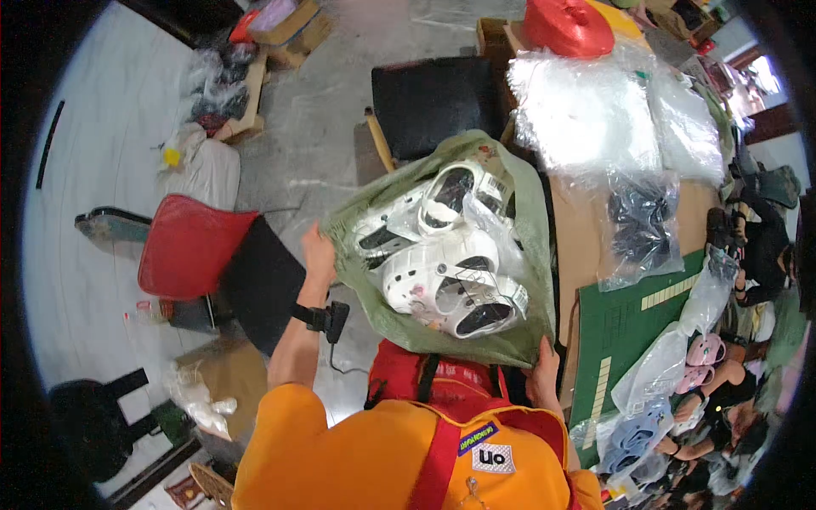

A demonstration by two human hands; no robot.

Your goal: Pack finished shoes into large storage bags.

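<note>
I hold a large green woven sack (520,255) open in front of my chest. My left hand (318,252) grips its left rim and my right hand (542,367) grips its lower right rim. Inside lie several white clog-style shoes (442,272), some wrapped in clear plastic. A black device is strapped to my left wrist (321,317). I wear an orange shirt with a red apron.
A cardboard-covered table (586,246) on the right carries clear plastic bags (586,110), a bag of dark shoes (639,225), a green mat (629,331) and a red bag (568,27). A black chair (433,102) stands ahead, a red chair (189,246) at left. Other people sit at the right.
</note>
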